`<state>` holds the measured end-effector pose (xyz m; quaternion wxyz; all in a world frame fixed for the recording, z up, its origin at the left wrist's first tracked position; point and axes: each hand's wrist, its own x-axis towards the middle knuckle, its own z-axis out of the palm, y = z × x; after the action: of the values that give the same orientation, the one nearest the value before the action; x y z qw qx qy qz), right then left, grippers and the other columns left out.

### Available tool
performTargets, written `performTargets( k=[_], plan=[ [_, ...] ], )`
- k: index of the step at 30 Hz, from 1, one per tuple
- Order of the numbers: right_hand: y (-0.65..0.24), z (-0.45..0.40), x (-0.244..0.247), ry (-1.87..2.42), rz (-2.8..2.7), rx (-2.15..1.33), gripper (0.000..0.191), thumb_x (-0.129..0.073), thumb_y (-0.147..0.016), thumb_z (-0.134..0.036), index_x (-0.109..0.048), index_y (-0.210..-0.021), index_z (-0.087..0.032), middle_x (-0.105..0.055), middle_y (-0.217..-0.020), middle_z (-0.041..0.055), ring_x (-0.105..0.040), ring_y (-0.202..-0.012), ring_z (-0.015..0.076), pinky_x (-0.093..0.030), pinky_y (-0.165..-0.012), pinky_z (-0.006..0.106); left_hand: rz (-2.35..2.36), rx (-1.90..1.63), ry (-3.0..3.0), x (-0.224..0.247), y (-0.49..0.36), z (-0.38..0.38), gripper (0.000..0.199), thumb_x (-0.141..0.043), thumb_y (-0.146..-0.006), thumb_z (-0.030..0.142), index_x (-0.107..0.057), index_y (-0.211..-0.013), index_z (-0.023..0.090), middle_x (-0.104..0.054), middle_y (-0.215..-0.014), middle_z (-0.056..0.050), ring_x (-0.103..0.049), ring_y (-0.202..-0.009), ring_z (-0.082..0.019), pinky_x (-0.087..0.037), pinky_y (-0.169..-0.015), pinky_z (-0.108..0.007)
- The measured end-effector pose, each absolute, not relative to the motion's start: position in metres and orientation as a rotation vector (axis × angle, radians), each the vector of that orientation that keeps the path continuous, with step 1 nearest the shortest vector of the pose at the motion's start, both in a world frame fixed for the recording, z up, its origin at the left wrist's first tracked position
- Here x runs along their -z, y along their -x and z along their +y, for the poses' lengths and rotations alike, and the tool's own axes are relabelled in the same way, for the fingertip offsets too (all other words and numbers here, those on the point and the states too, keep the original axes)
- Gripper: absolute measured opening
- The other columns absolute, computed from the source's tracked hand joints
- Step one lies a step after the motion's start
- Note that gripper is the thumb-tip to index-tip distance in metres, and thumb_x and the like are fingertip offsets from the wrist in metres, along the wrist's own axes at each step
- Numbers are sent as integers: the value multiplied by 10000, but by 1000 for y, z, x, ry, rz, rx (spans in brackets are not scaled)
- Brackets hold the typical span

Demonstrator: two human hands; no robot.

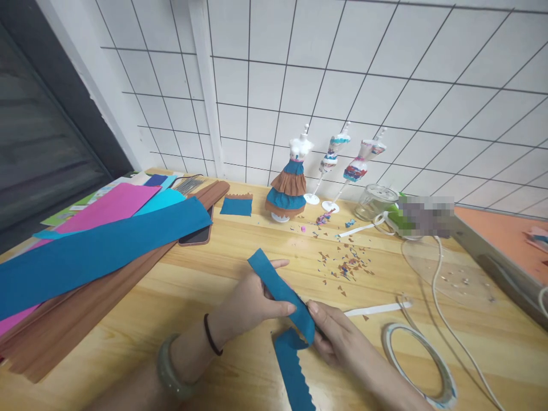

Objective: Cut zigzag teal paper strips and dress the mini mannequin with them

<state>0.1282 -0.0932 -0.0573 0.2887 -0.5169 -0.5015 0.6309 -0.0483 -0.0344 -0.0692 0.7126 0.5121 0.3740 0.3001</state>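
Between my two hands stretches a long teal strip (279, 287), with one zigzag-cut edge showing on its lower part. My left hand (256, 302) grips it with the thumb on top and one finger pointing out beyond it. On the right, my right hand (331, 328) pinches the strip's edge between thumb and fingers, where it bends over. From there the strip hangs and curls down onto the wooden table (222, 274) near the front. Past my hands stands a small white dress form (301, 149) wearing a tiered teal and brown skirt (289, 185).
Teal (111, 245), pink and brown sheets pile up at the left, partly over a phone (196, 236). Two more small dress forms (336, 154) stand by a glass jar (377, 200). Brown scraps (349, 265) litter the middle. A tape roll (422, 362) and a white cable (439, 274) lie right.
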Motion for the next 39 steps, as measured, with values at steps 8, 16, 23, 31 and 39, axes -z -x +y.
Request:
performTargets(
  k=[8, 16, 23, 31, 39],
  plan=[
    [-128, -92, 63, 1363, -1276, -1690, 453, -355, -847, -580, -332, -582, -213, -220, -430, -99, -169, -388, 72, -122, -386, 235, 911, -668, -1328, 65, 47, -36, 814, -732, -611, 246, -297, -1296, 174, -640, -863, -27, -598, -854, -196, -439, -834, -364],
    [-128, -92, 64, 1358, -1274, -1667, 442, -367, -856, -556, -332, -581, -211, -225, -435, -101, -172, -393, 70, -124, -395, 237, 918, -658, -1351, 68, 48, -36, 769, -712, -624, 223, -324, -1286, 174, -643, -868, -38, -605, -849, -202, -442, -819, -367],
    [-131, -91, 71, 1328, -1240, -1608, 436, -357, -871, -530, -324, -574, -212, -231, -439, -100, -178, -393, 71, -133, -388, 229, 938, -644, -1361, 69, 50, -34, 749, -721, -622, 243, -357, -1274, 188, -641, -830, -31, -606, -795, -196, -457, -760, -351],
    [-130, -87, 70, 1308, -1356, -1504, 335, -542, -794, -471, -457, -640, -186, -377, -534, -63, -335, -487, 91, -280, -476, 212, 889, -624, -1247, 66, 52, -31, 739, -725, -617, 197, -369, -1264, 180, -617, -695, 30, -586, -675, -133, -456, -671, -277],
    [-125, -87, 65, 1244, -1373, -1550, 279, -576, -780, -422, -512, -671, -173, -511, -637, -15, -460, -608, 130, -368, -604, 237, 786, -677, -1036, 64, 48, -26, 473, -734, -619, 236, -543, -1039, 136, -674, -786, -35, -618, -683, -155, -475, -667, -302]
  ],
)
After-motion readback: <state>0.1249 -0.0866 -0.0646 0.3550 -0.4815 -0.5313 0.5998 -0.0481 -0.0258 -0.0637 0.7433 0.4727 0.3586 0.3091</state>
